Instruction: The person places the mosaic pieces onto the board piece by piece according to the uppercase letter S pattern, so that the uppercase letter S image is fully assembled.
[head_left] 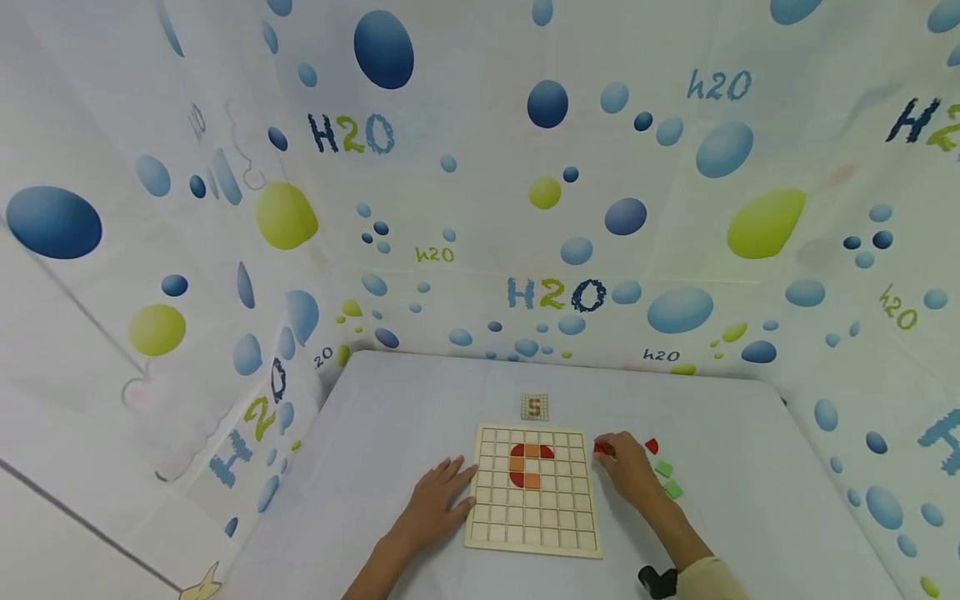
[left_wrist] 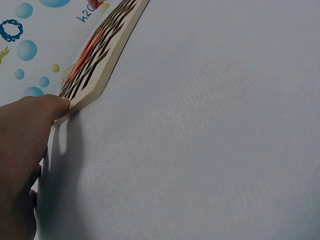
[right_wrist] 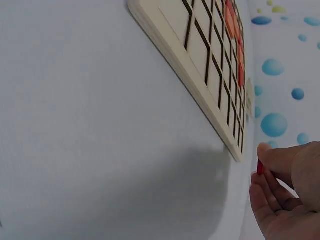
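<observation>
A wooden grid board (head_left: pixel 536 525) lies flat on the white table, with several red and orange tiles (head_left: pixel 532 451) set in its upper squares in a curved shape. My left hand (head_left: pixel 435 504) rests at the board's left edge, fingers spread and fairly straight, with the thumb touching the edge in the left wrist view. Just off the board's right edge, my right hand (head_left: pixel 626 471) pinches a small red tile (right_wrist: pixel 260 167) between thumb and fingers. Most of that tile is hidden by the fingertips.
A small pattern card (head_left: pixel 535 407) showing an S-like figure lies behind the board. Right of my right hand lie a red tile (head_left: pixel 652 446) and green square tiles (head_left: pixel 663 468). A curtain (head_left: pixel 480 208) printed with bubbles stands behind the table (head_left: pixel 375 417).
</observation>
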